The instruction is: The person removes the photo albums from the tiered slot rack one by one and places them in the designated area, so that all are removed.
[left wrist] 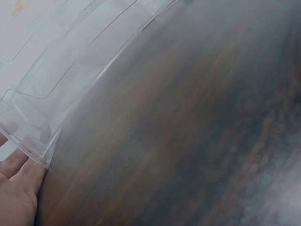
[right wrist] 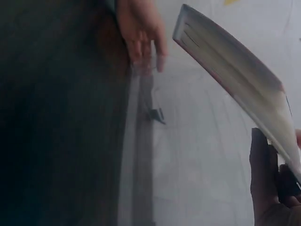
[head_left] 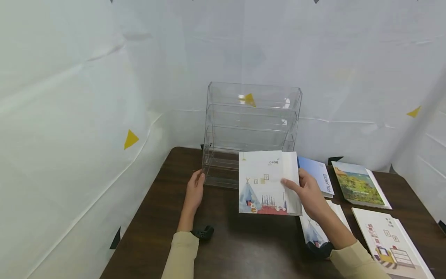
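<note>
In the head view my right hand (head_left: 310, 193) grips a white book (head_left: 261, 186) by its right edge, thumb across the front cover. The cover shows a blue tent, small frames and a red rug. The book is held up before the lower right of a clear tiered rack (head_left: 252, 120). Seen from the right wrist, the book's page edges (right wrist: 235, 70) slant above the fingers. My left hand (head_left: 195, 190) is at the rack's lower left corner. Its extended fingers (left wrist: 33, 176) touch the outer side of the clear panel, fingertips partly behind it.
Right of the rack lie a blue book marked POLAROID (head_left: 317, 176), a book with a landscape cover (head_left: 360, 184) and a white book with a yellow armchair (head_left: 391, 244). Another tent-covered book (head_left: 313, 230) is partly under my right forearm. White sheeting (head_left: 167, 58) surrounds the dark table (head_left: 244, 252).
</note>
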A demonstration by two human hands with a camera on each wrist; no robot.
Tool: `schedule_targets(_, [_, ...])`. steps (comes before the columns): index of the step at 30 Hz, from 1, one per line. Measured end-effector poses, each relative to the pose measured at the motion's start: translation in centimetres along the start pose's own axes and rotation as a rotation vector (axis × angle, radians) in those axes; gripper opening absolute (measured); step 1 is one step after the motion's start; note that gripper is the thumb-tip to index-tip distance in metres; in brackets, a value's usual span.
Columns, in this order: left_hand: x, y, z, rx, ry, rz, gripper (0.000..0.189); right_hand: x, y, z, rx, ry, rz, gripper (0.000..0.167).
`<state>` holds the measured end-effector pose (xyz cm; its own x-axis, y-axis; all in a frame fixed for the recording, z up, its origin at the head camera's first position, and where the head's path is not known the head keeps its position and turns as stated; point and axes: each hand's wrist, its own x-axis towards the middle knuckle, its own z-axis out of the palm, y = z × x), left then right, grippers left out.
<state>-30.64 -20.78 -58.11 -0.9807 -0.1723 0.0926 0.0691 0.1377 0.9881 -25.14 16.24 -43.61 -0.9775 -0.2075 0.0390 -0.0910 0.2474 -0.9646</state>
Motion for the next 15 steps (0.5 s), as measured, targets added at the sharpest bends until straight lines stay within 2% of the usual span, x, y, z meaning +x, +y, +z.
schedule_targets(8, [0.0, -0.1, 0.1, -0.02, -0.01, -0.003, 0.055, -2.0, 3.4, 0.6, 0.034, -0.045, 0.208, 0.063])
schedule_targets(15, [0.1, -0.2, 0.1, -0.024, -0.004, -0.003, 0.054, -3.1, 5.4, 2.1, -0.019, -0.051, 0.304, 0.063])
